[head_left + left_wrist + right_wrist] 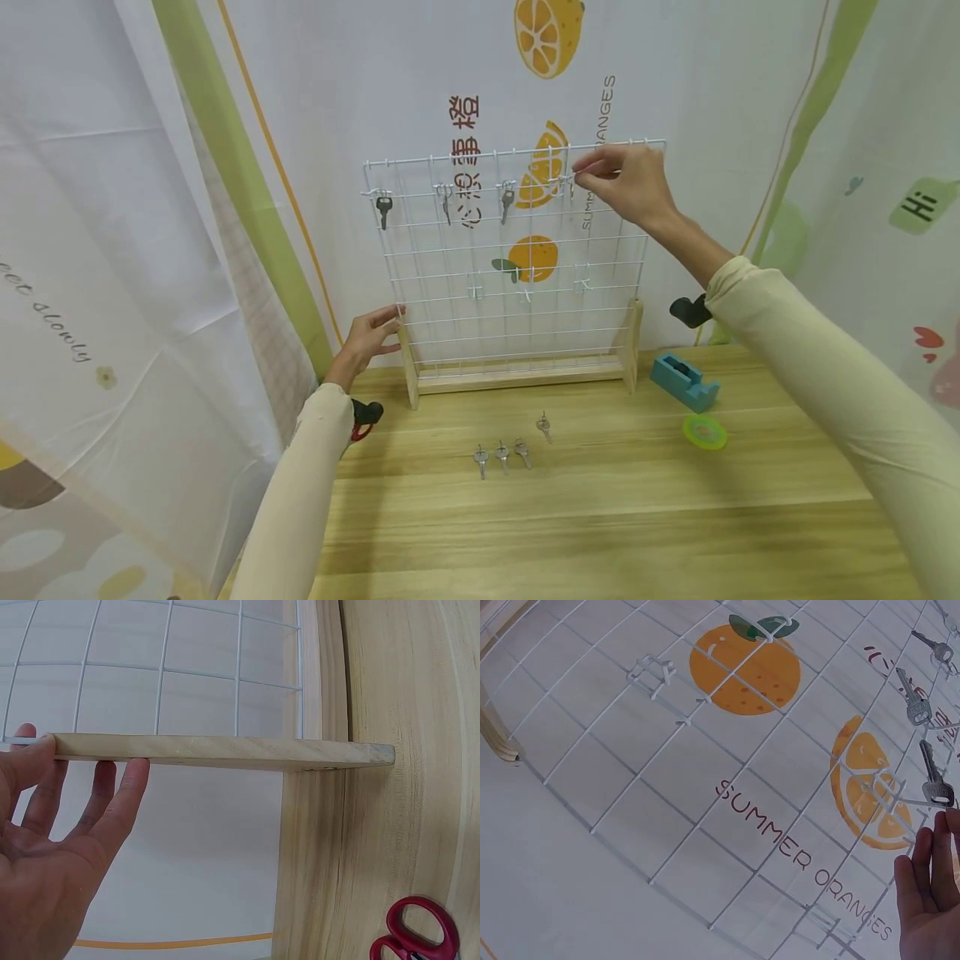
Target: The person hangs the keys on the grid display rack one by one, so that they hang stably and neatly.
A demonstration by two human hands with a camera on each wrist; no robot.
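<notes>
Red-handled scissors are lying just left of the stand. Left hand is gripping its wooden upright, thumb and fingers on opposite sides. Three keys are hanging on the white wire grid; four loose keys are lying in front. Right hand is narrowly pinching another key beside the top-row hook; can't tell if it's seated. Teal tape dispenser is sitting further right.

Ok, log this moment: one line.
left hand: grips wooden upright; right hand: holds key at upper hook; wire grid: three hung keys; tabletop keys: four
</notes>
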